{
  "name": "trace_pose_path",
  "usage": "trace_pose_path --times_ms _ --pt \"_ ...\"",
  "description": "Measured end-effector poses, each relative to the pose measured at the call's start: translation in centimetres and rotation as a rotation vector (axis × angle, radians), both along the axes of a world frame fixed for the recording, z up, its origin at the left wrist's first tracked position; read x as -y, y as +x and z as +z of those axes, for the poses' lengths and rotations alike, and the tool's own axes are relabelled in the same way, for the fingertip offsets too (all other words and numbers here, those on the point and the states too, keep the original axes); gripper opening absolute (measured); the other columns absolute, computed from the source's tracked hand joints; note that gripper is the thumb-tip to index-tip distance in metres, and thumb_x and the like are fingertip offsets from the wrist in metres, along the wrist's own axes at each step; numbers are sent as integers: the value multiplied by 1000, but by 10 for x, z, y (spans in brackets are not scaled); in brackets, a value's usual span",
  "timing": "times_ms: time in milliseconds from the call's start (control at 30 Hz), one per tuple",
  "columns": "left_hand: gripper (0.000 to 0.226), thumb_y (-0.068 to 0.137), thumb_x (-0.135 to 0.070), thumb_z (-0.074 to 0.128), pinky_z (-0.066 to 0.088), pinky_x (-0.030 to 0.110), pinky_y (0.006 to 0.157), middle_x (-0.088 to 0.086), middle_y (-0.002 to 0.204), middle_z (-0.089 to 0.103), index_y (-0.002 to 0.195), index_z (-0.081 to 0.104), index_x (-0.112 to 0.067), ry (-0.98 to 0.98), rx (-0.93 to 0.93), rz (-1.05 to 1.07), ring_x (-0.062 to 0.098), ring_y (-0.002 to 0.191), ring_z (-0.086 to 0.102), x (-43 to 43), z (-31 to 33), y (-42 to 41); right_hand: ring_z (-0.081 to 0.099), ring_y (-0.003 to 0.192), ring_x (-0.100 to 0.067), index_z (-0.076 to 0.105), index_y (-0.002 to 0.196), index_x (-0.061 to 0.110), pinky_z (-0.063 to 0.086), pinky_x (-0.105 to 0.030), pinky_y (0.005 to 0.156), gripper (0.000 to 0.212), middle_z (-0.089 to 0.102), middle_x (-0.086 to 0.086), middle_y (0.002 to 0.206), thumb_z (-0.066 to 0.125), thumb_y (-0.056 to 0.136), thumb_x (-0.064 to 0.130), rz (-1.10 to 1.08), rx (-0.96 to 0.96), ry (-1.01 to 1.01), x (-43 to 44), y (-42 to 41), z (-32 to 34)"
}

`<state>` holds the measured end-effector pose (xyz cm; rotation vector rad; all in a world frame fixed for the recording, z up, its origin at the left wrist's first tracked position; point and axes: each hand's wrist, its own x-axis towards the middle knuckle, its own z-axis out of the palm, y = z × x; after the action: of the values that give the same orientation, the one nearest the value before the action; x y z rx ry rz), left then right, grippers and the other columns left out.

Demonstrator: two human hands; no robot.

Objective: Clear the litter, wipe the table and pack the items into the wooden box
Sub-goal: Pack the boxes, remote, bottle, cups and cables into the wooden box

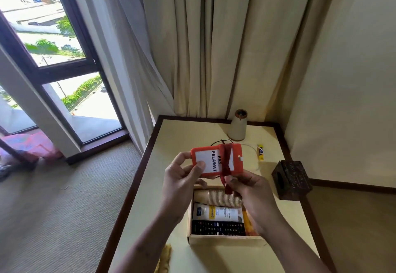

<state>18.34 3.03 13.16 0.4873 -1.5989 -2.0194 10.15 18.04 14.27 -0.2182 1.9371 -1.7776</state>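
I hold a red visitor-pass holder [214,160] above the wooden box [225,240]. My left hand [182,180] grips its left edge, thumb on the white card. My right hand [250,189] pinches the red lanyard strap [226,178] wound around the holder. The open box sits on the cream table [171,144] and holds a stack of paper cups [218,197], a white tube [216,212] and a black remote control [216,227]. An orange item at the box's right side is mostly hidden by my right wrist.
A cream bottle-shaped vase [237,128] stands at the table's back edge. A small yellow item [260,151] and a thin cable lie behind the pass. A dark carved tissue box [291,179] overhangs the table's right edge. A yellowish cloth [165,257] lies at the near edge. Curtains and walls enclose the table.
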Motion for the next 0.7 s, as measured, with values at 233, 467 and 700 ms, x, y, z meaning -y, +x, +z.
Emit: trace_pose_path --times_ms 233,467,700 --pt "37 96 -1 67 58 35 70 -14 96 76 96 63 -37 -730 51 -11 12 87 72 2 -38 -2 69 95 -38 68 103 -11 63 -37 79 25 66 -36 117 51 88 0 -33 664 -466 -23 -29 0" --pt "18 92 -9 59 61 39 91 1 132 70 109 67 -11 -1300 -46 -123 18 129 61 -7 -66 -15 69 91 -30 71 116 -7 61 -38 68 40 72 -23 104 73 82 15 56 574 -161 -47 -56 -12" --pt "79 96 -22 60 12 53 128 8 172 3 160 16 -31 -1167 627 -251 30 158 -1 -1 -134 -42 73 80 -13 74 110 11 57 -22 61 24 77 -4 92 74 87 5 -130 -145 500 -79 -63 -41"
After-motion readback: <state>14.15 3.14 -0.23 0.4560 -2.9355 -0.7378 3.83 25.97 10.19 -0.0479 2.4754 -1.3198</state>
